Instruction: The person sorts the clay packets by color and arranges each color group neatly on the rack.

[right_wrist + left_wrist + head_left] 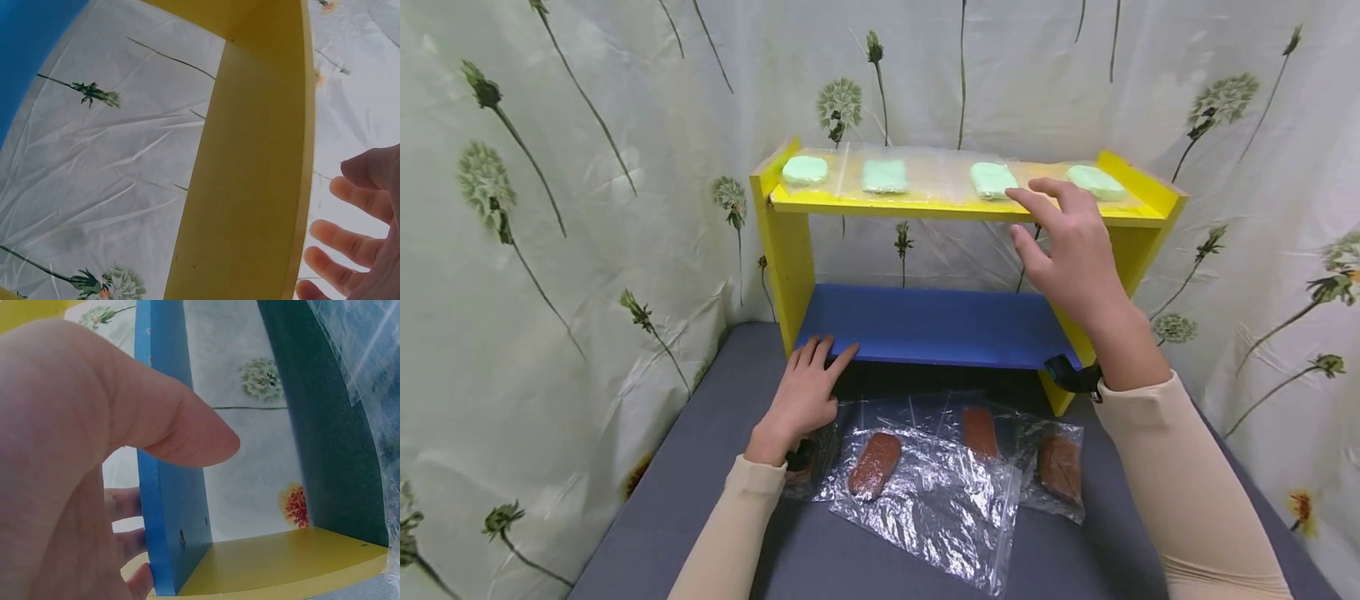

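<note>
A small rack has yellow sides, a yellow top shelf (925, 205) and a blue lower shelf (932, 325). My left hand (805, 396) rests its fingers on the left front of the blue shelf; the left wrist view shows the thumb (187, 428) on the near side of the board. Raised before the top shelf's right half, my right hand (1071, 246) has spread, slightly bent fingers and holds nothing. Its fingertips are nearest a pale green piece (992, 179) in clear plastic. More pale green pieces lie along that shelf, among them a rounded one (805, 170) and a squarish one (884, 176).
On the dark grey table (700, 517), overlapping clear zip bags (940, 508) lie before the rack, with brown pieces such as an oblong one (875, 465) and a right-hand one (1060, 467). A dandelion-print curtain (587, 208) hangs behind and at both sides.
</note>
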`<action>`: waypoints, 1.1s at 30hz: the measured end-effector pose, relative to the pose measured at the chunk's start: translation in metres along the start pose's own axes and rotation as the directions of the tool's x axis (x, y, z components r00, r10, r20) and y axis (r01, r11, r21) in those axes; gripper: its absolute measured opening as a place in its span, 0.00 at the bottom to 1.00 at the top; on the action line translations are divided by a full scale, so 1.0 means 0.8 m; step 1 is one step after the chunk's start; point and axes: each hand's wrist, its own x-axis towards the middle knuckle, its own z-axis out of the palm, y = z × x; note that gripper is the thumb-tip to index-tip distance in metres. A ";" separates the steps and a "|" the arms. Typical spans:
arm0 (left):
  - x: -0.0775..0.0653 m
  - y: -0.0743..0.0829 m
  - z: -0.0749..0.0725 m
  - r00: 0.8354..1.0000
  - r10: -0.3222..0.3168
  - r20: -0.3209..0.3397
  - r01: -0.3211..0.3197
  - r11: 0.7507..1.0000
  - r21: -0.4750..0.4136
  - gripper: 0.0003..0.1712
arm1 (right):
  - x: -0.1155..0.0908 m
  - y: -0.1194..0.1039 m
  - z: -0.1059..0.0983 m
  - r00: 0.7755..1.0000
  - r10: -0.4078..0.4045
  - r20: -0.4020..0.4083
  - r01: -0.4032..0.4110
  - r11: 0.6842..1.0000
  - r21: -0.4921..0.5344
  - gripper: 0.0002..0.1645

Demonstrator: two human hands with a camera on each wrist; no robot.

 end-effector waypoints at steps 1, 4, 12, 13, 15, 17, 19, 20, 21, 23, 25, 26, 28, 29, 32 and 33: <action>0.000 0.000 0.000 1.000 0.002 -0.002 -0.002 1.000 -0.001 0.48 | -0.004 -0.001 -0.001 1.000 -0.014 -0.011 0.014 1.000 0.001 0.25; -0.002 0.000 0.001 1.000 0.000 -0.001 0.000 1.000 -0.004 0.48 | -0.018 -0.004 -0.001 0.997 -0.054 -0.048 0.055 0.998 0.011 0.25; 0.001 -0.001 -0.003 1.000 0.011 -0.028 -0.011 1.000 0.001 0.46 | -0.074 -0.011 0.011 0.995 -0.067 -0.070 0.071 0.996 0.061 0.27; 0.001 -0.002 -0.003 1.000 0.012 -0.029 -0.012 1.000 0.001 0.46 | -0.082 -0.011 0.015 0.996 -0.065 -0.059 0.069 0.996 0.064 0.27; 0.000 -0.002 -0.002 1.000 0.007 -0.020 -0.007 1.000 0.001 0.46 | -0.099 -0.010 0.023 0.998 -0.060 -0.029 0.062 0.995 0.073 0.29; 0.000 -0.003 -0.002 1.000 -0.003 -0.008 0.003 1.000 0.003 0.46 | -0.115 -0.008 0.031 0.999 -0.048 0.007 0.047 0.995 0.089 0.30; -0.001 -0.003 -0.001 1.000 -0.008 -0.002 0.008 1.000 0.002 0.46 | -0.132 -0.006 0.038 0.999 -0.022 0.045 0.017 0.994 0.107 0.30; -0.001 -0.003 -0.001 1.000 -0.010 -0.001 0.010 1.000 0.000 0.46 | -0.140 -0.004 0.042 0.998 -0.005 0.064 -0.002 0.993 0.117 0.30; -0.001 -0.003 -0.002 1.000 -0.009 -0.003 0.009 1.000 -0.002 0.46 | -0.149 -0.003 0.045 0.996 0.012 0.083 -0.022 0.992 0.124 0.30; -0.001 -0.003 -0.002 1.000 -0.005 -0.010 0.005 1.000 -0.005 0.46 | -0.168 0.002 0.051 0.991 0.052 0.120 -0.068 0.989 0.131 0.30; 0.000 -0.003 -0.001 1.000 -0.004 -0.012 0.004 1.000 -0.007 0.46 | -0.187 0.007 0.056 0.984 0.084 0.154 -0.105 0.986 0.133 0.30; 0.000 -0.002 -0.001 1.000 -0.006 -0.007 0.006 1.000 -0.006 0.46 | -0.197 0.010 0.059 0.980 0.099 0.172 -0.122 0.984 0.129 0.30; 0.001 -0.002 0.000 1.000 -0.005 -0.002 0.005 1.000 -0.006 0.46 | -0.216 0.017 0.063 0.970 0.124 0.208 -0.150 0.982 0.116 0.30; 0.002 -0.002 0.000 1.000 -0.005 0.002 0.005 1.000 -0.005 0.46 | -0.225 0.021 0.065 0.964 0.136 0.227 -0.163 0.981 0.104 0.30; 0.004 -0.001 0.001 1.000 0.001 0.004 -0.001 1.000 -0.001 0.46 | -0.252 0.031 0.069 0.943 0.176 0.283 -0.204 0.976 0.075 0.30; 0.004 -0.001 0.001 1.000 0.004 0.005 -0.004 1.000 0.002 0.46 | -0.260 0.034 0.069 0.934 0.189 0.302 -0.219 0.973 0.069 0.30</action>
